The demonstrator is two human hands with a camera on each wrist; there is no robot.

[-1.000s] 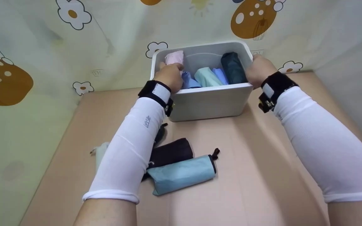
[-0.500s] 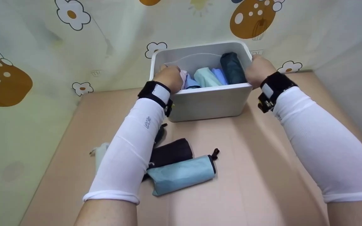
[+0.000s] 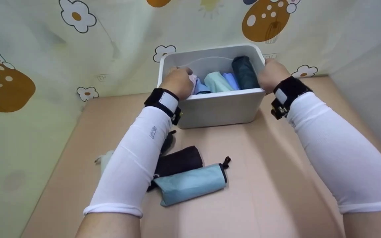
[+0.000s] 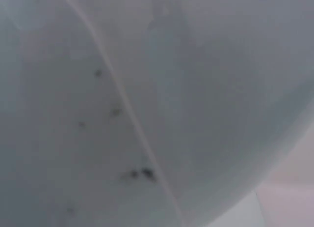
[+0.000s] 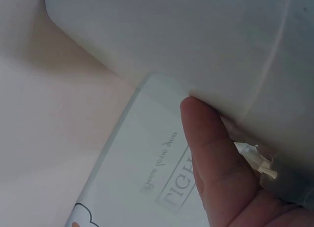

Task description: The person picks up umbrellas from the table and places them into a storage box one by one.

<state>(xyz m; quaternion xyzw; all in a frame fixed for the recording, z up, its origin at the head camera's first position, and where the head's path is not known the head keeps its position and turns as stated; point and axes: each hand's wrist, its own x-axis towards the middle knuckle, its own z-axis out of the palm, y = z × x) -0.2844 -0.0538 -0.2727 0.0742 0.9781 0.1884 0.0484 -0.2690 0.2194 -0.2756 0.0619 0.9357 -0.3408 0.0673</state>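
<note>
Smooth grey plastic bin set at 12 o'clock, its 3-o'clock end gripped by fingers of right hand | left hand placed inside at 9 o'clock, beside pink fabric; fingers' hold cannot be told | "LetsSlim" printed on white sleeve

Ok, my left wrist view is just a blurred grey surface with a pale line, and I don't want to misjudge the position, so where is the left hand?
Observer: In the head view, the left hand is at the left end of the grey bin, beside a pink bundle; I can't tell whether it holds it.
Operator: And the right hand?
Observer: It grips the right end of the bin.
Operator: Does anything lie outside the bin, on the near side?
Observer: Yes, a light blue pouch lies there, next to a dark pouch.
</note>
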